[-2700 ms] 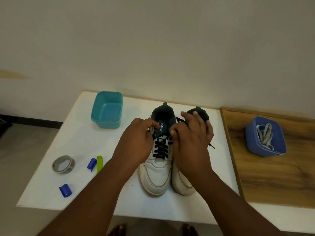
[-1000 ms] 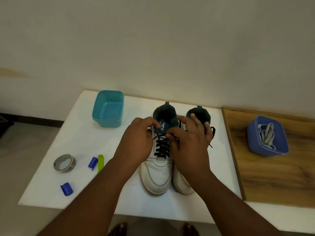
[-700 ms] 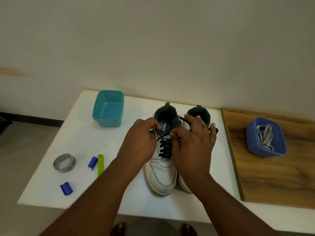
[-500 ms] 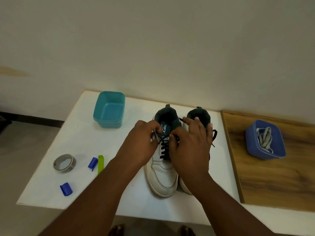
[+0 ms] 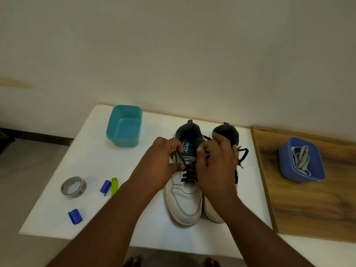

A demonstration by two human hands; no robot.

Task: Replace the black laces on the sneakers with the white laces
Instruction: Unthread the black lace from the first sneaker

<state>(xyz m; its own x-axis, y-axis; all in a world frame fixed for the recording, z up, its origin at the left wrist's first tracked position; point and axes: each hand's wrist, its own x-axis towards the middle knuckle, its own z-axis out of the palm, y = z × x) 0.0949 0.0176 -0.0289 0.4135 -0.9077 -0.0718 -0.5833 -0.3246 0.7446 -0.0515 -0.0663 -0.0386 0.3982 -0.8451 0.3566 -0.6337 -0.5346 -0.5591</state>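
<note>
Two white sneakers stand side by side on the white table [image 5: 92, 162], toes toward me. The left sneaker [image 5: 184, 201] carries a black lace [image 5: 189, 173] crossed through its eyelets. My left hand [image 5: 159, 164] pinches the upper left edge of that sneaker beside the tongue. My right hand [image 5: 215, 164] pinches the black lace at the top right eyelets and covers much of the right sneaker [image 5: 226, 134]. A loose black lace end [image 5: 243, 156] hangs right of my right hand. White laces [image 5: 301, 158] lie coiled in a blue tub [image 5: 289, 170] at the right.
An empty teal tub [image 5: 124, 126] stands at the table's back left. A tape roll [image 5: 73, 185], a green clip [image 5: 114, 186] and two small blue pieces [image 5: 105, 186] [image 5: 75, 216] lie on the left. A wooden board [image 5: 308, 205] lies under the blue tub.
Both hands have stayed at the top of the left sneaker. My right hand has worked the black lace at the upper eyelets, and the loose lace end now sticks out to its right.
</note>
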